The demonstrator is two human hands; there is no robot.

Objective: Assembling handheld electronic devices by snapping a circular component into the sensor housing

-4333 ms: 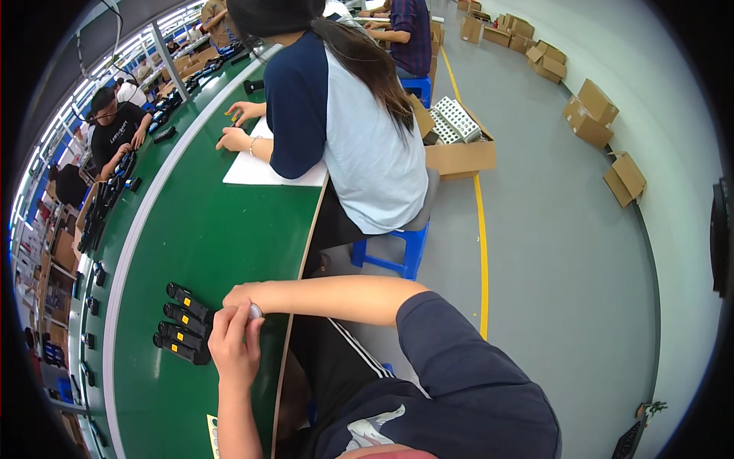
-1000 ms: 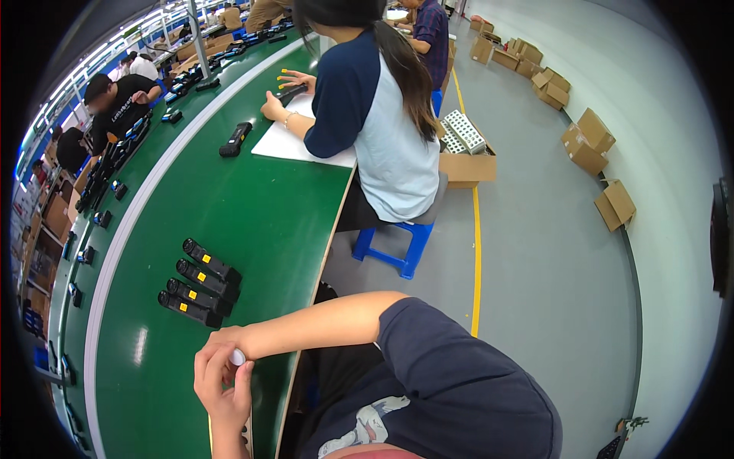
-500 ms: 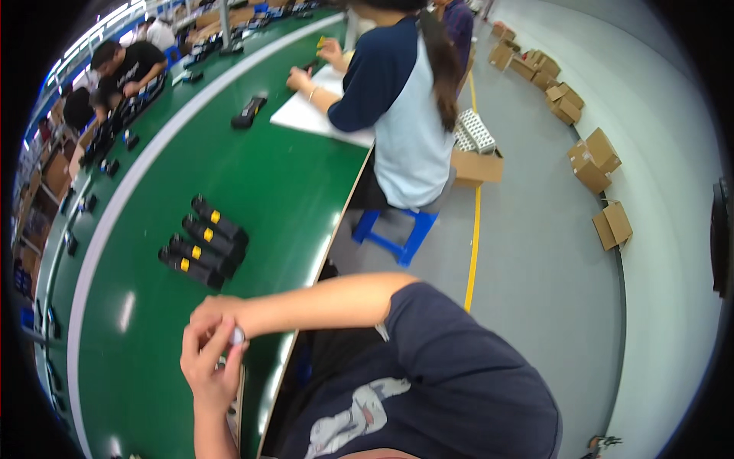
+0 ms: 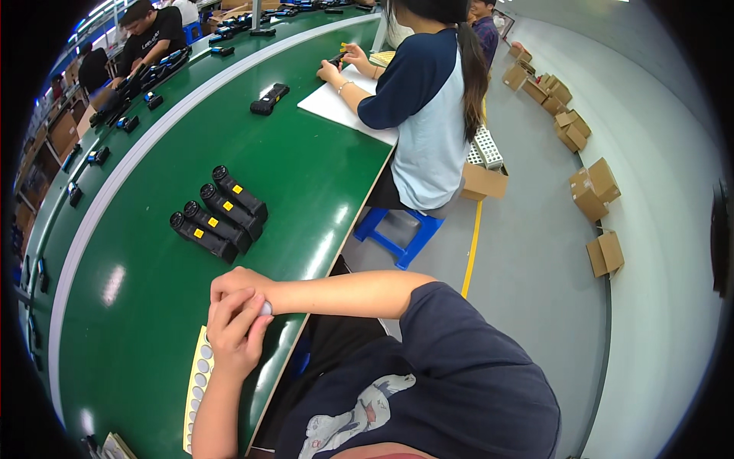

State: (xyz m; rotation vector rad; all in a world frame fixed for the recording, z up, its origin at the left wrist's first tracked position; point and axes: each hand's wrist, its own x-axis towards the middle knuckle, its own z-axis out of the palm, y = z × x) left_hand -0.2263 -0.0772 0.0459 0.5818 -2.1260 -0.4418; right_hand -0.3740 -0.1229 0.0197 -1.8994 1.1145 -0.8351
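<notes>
Over the near edge of the green table, my two hands are pressed together. My left hand [image 4: 235, 333] is closed, its thumb and fingers around a small whitish round piece [image 4: 265, 308] beside my right wrist. My right hand [image 4: 235, 282] lies just beyond it with curled fingers; whatever it grips is hidden. A yellow sheet with rows of round greyish-white stickers [image 4: 200, 366] lies under and beside my left forearm. Past my hands, several black handheld devices [image 4: 222, 209] with yellow labels lie side by side.
A co-worker [image 4: 428, 115] sits on a blue stool [image 4: 401, 239] at the table's far right, handling a dark device over a white board [image 4: 336, 103]. Another black device [image 4: 270, 99] lies nearby. A pale rail [image 4: 115, 183] curves along the left. Cardboard boxes [image 4: 592, 191] line the wall.
The view has shifted, bringing more of the sticker sheet into sight. My hands remain together around the same spot. The co-worker's hands have drawn closer together over the device.
</notes>
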